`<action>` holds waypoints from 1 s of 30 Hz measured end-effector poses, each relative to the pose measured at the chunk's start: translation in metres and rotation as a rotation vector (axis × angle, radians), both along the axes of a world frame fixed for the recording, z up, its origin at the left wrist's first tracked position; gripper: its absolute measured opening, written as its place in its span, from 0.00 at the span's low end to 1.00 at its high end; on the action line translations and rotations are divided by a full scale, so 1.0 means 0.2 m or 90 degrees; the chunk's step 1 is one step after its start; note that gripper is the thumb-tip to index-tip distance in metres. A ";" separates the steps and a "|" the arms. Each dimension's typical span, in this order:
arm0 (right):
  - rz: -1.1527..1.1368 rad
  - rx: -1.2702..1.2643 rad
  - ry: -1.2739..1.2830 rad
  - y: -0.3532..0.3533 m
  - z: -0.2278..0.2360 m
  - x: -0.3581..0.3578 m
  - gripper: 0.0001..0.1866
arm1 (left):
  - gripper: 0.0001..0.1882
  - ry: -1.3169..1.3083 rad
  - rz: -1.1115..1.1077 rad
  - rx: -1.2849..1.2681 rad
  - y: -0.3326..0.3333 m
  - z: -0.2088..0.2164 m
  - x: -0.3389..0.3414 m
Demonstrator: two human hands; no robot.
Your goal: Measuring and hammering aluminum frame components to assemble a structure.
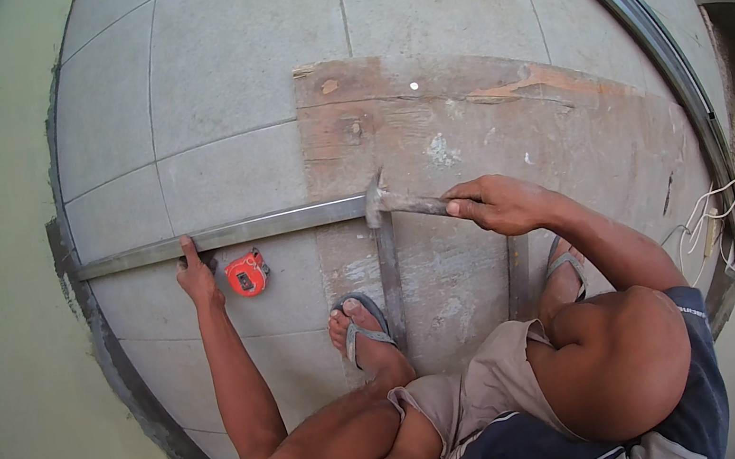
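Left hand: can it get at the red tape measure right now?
Probably yes: the tape measure lies on the tiles just right of the left hand, nothing visible between. That hand has a finger on the metal bar, so it'd likely have to let go.

silver-grey metal bar, dark-centred red tape measure, grey-headed hammer, blotchy brown-grey board, pale grey tiles with dark grid lines, pale green wall

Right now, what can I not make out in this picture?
Head view:
Right end of the long silver metal bar: hidden by the grey metal hammer head.
Rear of the worn brown handle: hidden by the right hand.
Markings on the rounded red tape measure: too small.
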State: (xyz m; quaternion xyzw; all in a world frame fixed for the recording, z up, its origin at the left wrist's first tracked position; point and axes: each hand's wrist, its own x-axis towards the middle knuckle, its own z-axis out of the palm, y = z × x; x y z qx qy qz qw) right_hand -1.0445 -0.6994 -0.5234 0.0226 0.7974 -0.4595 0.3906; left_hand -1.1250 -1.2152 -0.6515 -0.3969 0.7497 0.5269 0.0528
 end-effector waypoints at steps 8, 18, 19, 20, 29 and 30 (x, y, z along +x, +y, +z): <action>-0.410 0.173 -0.029 0.10 0.11 -0.17 0.26 | 0.34 -0.002 0.006 -0.024 0.02 0.04 -0.01; -0.067 0.065 -0.110 0.04 0.03 0.01 0.23 | 0.29 -0.005 0.000 -0.022 0.04 0.04 -0.01; -0.069 0.066 -0.112 0.07 0.02 0.01 0.23 | 0.29 -0.015 0.011 -0.018 0.04 0.04 0.01; -0.075 0.049 -0.073 0.08 0.01 0.00 0.23 | 0.29 -0.025 0.023 -0.013 0.04 0.03 0.01; -0.510 -0.004 -0.067 0.29 -0.03 -0.18 0.21 | 0.29 -0.014 0.004 -0.018 0.05 0.05 0.00; -0.537 0.014 -0.062 0.27 -0.07 -0.18 0.21 | 0.29 -0.016 0.002 -0.017 0.06 0.05 0.00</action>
